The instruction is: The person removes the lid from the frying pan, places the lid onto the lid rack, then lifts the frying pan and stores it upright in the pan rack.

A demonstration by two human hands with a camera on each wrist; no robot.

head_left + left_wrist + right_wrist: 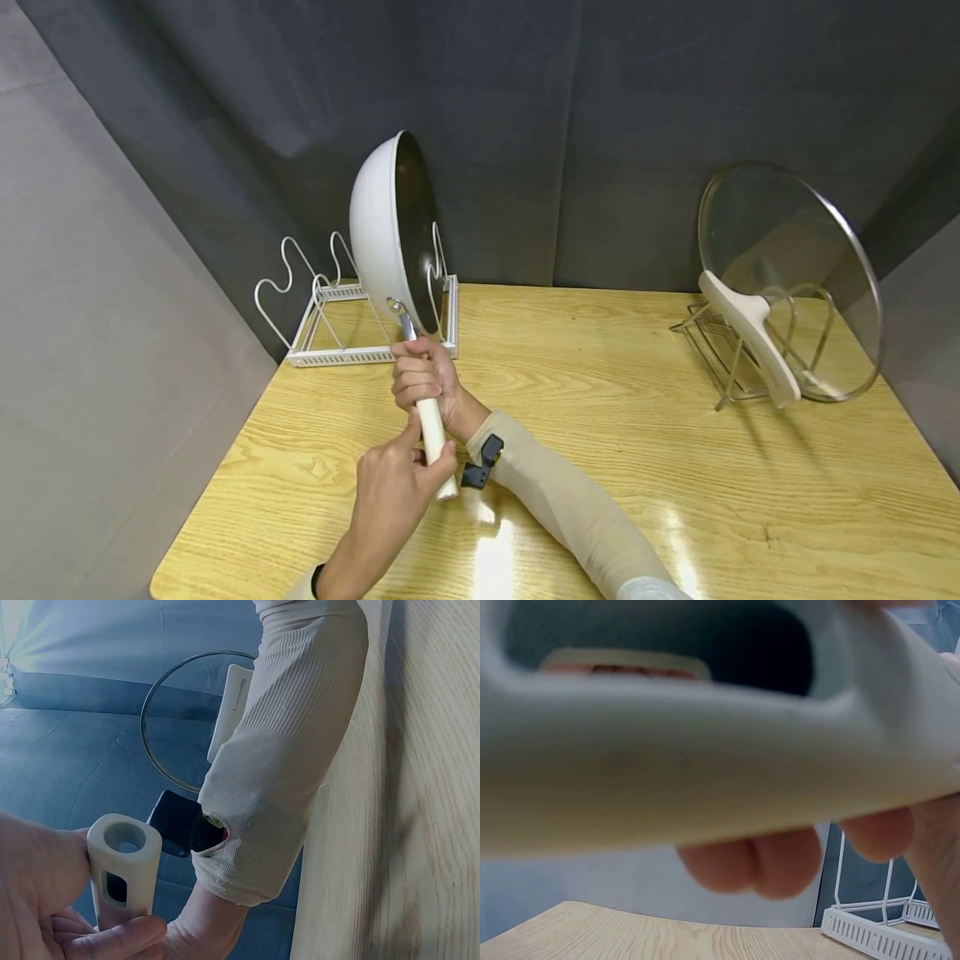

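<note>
A deep wok (375,221), white outside and dark inside, stands on edge, its lower part among the wires of a white rack (348,358). Its pale handle (432,429) slopes down toward me. My right hand (423,379) grips the handle just below the metal joint. Lower down, my left hand (393,479) pinches the handle near its end between thumb and fingers. The left wrist view shows the handle's holed end (124,862) with fingers about it. In the right wrist view the handle (705,765) is close and blurred, with fingertips (787,862) beneath.
On the right, a glass lid (795,217) with a white handle (750,321) leans in a metal wire stand (723,367). Wooden table (570,375) lies beneath both racks. A dark curtain (510,125) hangs behind, and a grey panel (112,333) borders the left side.
</note>
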